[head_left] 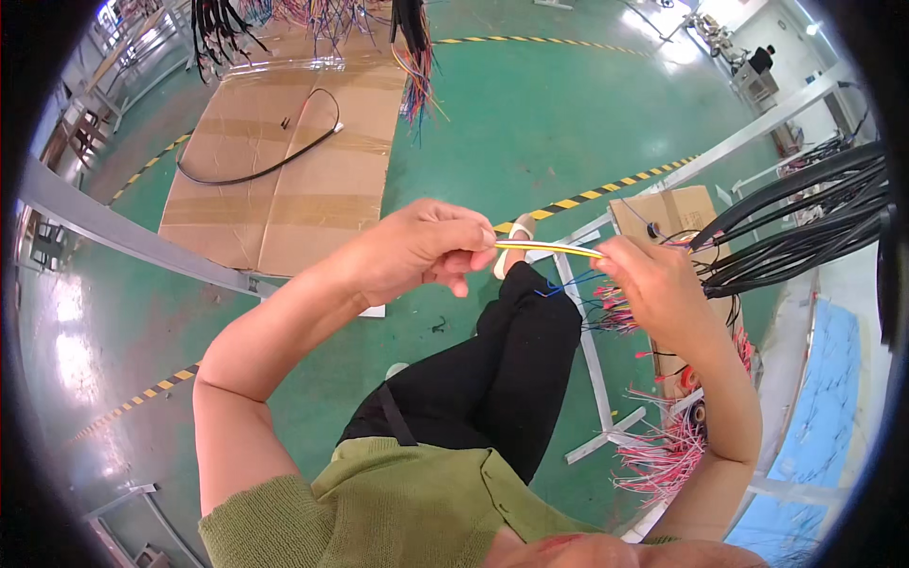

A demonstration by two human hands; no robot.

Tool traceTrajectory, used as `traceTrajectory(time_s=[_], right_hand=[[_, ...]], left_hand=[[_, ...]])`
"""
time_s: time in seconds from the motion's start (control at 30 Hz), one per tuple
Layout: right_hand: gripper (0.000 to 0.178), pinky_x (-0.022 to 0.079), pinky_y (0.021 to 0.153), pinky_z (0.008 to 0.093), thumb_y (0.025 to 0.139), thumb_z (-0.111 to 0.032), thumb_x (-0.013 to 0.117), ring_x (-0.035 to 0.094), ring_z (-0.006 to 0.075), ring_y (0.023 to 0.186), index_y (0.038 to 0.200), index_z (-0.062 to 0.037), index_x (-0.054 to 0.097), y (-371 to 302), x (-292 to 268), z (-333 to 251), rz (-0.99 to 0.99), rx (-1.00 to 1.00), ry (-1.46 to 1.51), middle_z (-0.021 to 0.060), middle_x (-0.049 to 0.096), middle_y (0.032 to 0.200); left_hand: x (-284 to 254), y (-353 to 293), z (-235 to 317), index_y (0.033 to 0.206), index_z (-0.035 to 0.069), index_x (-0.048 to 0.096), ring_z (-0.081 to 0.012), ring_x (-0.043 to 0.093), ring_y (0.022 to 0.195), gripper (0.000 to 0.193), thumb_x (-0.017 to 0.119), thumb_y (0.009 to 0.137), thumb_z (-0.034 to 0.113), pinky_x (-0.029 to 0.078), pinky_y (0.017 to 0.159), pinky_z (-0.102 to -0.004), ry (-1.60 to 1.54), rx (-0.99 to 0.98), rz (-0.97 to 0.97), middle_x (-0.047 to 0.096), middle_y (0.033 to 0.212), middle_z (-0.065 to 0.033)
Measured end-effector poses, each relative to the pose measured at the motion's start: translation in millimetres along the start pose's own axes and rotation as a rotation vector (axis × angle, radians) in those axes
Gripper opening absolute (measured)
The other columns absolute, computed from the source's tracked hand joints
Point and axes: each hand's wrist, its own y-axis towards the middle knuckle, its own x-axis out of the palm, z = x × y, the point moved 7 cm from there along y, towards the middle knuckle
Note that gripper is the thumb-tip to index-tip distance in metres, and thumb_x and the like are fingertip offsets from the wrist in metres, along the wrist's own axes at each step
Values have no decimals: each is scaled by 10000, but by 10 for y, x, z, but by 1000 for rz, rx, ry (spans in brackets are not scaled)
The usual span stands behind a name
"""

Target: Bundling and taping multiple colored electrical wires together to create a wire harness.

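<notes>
Nearest the camera, the person's green knitted top (407, 497) and black trousers (450, 398), legs stretched forward, a pale shoe (514, 248) showing just beyond the wire. Both forearms raised, bare, hands level in front. Left hand (421, 246): thumb and forefinger pinched together on one end of a short length of white and yellow wire (549, 248), the remaining fingers loosely curled below. Right hand (653, 284): thumb and forefinger closed on the other end, the rest folded in toward the palm. The wire spans the gap between the hands, nearly level, bowed slightly; it is probably more than one strand, though too thin here to count. By the right forearm, a spray of red and white wires (653, 466); beyond the right hand, a thick bundle of black cables (805, 222) and a cardboard box (686, 204). Blue sheet (822, 407) at far right. Below, green floor (530, 104) and a pale metal stand (595, 379). Farther forward, a flattened cardboard sheet (322, 194) bearing a black cord (251, 177) in an open curve. Yellow-and-black tape (597, 196) crosses the floor. Farther up, loose bunches of coloured wires (317, 21) hang over the sheet's far edge.
</notes>
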Motion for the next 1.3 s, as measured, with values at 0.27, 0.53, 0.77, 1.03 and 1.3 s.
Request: traceTrajectory(time_s=[0.27, 0.53, 0.77, 1.03, 1.3], right_hand=[[136, 436, 520, 382, 817, -83, 649, 582, 272, 593, 907, -31, 562, -283, 72, -15, -12, -78, -221, 83, 574, 726], [166, 397, 522, 428, 886, -127, 589, 546, 345, 602, 796, -45, 477, -434, -23, 336, -56, 34, -58, 126, 526, 659], [125, 402, 518, 415, 838, -99, 610, 547, 327, 587, 797, -50, 502, -541, -17, 325, 35, -31, -150, 113, 534, 662], [123, 441, 483, 343, 739, -51, 628, 560, 233, 560, 796, -46, 519, -645, 40, 160, 72, -188, -279, 75, 544, 687], [144, 432, 506, 349, 744, -72, 642, 561, 243, 597, 842, -18, 552, -647, 91, 75, 20, -203, -300, 83, 539, 701]], left_hand=[[-51, 202, -185, 729, 52, 562, -34, 388, 539, 262, 511, 936, 204, 468, 599, -231, -34, 13, 111, 422, 609, 44], [-121, 197, -257, 705, 62, 588, -41, 467, 580, 269, 527, 912, 225, 467, 624, -230, 183, -18, 72, 484, 641, 39], [-31, 168, -270, 756, 16, 586, -49, 541, 651, 226, 518, 918, 159, 431, 602, -203, 363, 17, 15, 570, 713, 9], [-114, 133, -67, 1074, 19, 641, -109, 557, 741, 285, 567, 954, 266, 472, 710, -280, 420, 292, 14, 645, 870, -27], [226, 55, 95, 955, -7, 587, -94, 547, 708, 216, 581, 946, 209, 460, 673, -260, 778, 212, -94, 645, 821, -19]])
